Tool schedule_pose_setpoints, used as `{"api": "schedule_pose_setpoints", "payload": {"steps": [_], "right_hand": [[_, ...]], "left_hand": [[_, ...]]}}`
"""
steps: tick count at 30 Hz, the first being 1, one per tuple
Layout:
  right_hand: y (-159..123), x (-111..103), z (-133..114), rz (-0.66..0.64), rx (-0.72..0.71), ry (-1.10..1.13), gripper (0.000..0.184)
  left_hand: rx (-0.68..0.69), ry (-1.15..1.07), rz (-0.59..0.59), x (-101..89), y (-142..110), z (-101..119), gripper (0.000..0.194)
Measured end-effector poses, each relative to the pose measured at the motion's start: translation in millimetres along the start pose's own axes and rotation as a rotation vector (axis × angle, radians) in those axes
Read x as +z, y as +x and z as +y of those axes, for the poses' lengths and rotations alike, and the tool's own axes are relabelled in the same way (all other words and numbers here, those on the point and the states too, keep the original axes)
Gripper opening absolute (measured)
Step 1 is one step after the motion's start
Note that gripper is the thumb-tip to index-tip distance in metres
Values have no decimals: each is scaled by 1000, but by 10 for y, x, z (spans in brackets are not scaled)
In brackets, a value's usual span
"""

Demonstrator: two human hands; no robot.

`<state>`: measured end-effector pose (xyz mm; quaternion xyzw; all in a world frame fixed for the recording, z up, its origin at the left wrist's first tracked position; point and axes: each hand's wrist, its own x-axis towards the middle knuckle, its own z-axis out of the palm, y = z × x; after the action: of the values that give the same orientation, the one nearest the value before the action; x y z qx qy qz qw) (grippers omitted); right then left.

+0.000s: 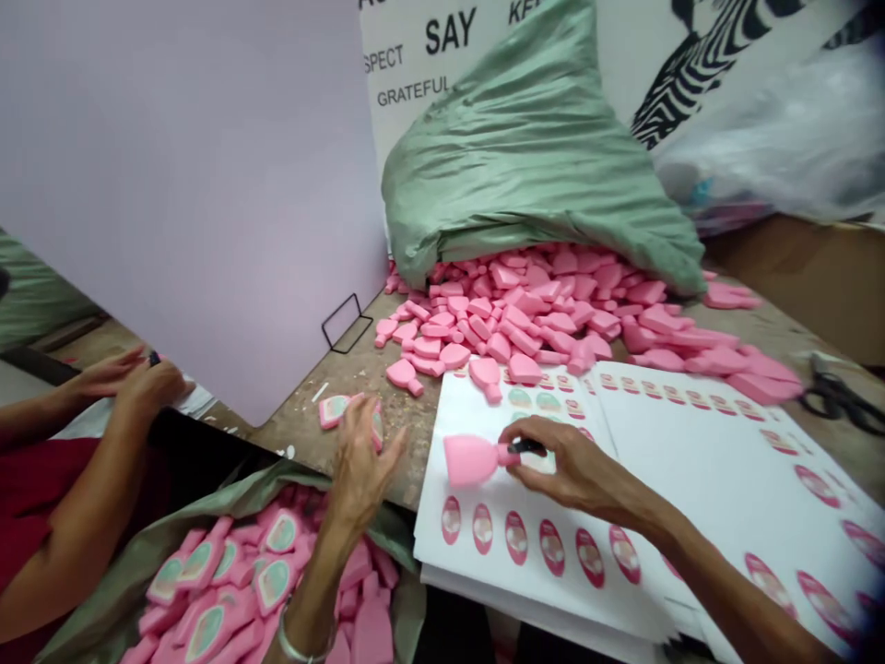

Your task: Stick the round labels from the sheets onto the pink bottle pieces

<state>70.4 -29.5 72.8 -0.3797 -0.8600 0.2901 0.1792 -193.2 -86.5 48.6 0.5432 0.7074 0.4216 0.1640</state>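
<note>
Right grip point(577, 466) pinches a pink foam bottle cutout point(470, 459) at its narrow neck; it looks light and fairly stiff. Left grip point(359, 461) stands spread.

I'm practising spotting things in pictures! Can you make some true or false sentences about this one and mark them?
1. The right hand holds a pink foam piece over a white sheet of oval stickers. True.
2. The green sack is tied shut. False: it lies open, with pink foam pieces spilling onto the wooden table.
3. Black scissors lie to the right of the sticker sheets. True.
4. The left hand wears a wristwatch. False: its wrist has a silver bangle.
5. Another person's hands show at the left of the view. True.
</note>
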Motion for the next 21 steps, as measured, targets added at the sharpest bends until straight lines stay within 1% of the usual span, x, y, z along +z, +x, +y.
{"api": "schedule_pose_setpoints", "payload": {"steps": [1, 2, 3, 4, 5, 6, 7, 8, 9, 10, 13, 16, 18, 21], "right_hand": [[-131, -40, -46, -72, -21, 35, 18], [-254, -64, -92, -134, -38, 67, 20], [-367, -74, -131, -176, -45, 93, 23], [-468, -72, -157, -200, -44, 114, 24], [-558, -63, -165, -213, -41, 133, 26], [-637, -50, -154, -214, -33, 152, 26], [-702, -39, -121, -196, -19, 170, 28], [-754, -30, -68, -170, 8, 186, 31], [-791, -24, 4, -137, 43, 203, 35], [-813, -19, 92, -91, 89, 217, 38], [-776, 15, 400, 128, 253, 199, 29], [-617, 113, 641, 339, 357, 5, 24], [-498, 201, 714, 401, 339, -165, 17], [-376, 319, 729, 431, 252, -348, 13]], "left_hand": [[-23, -119, -221, 12, -68, 131, 48], [-71, -261, -485, 45, -151, 249, 48], [-133, -397, -757, 96, -247, 350, 47], [-202, -519, -998, 164, -351, 428, 47], [-275, -627, -1184, 240, -459, 483, 46], [-351, -720, -1302, 318, -564, 519, 44], [-424, -798, -1350, 389, -657, 542, 42], [-484, -861, -1344, 450, -733, 558, 40], [-528, -906, -1297, 497, -784, 575, 38], [-545, -929, -1212, 535, -809, 596, 37], [-460, -857, -918, 635, -748, 693, 35], [-396, -783, -722, 797, -594, 782, 32], [-378, -768, -618, 931, -506, 800, 31], [-352, -755, -511, 1101, -435, 759, 32]]}}
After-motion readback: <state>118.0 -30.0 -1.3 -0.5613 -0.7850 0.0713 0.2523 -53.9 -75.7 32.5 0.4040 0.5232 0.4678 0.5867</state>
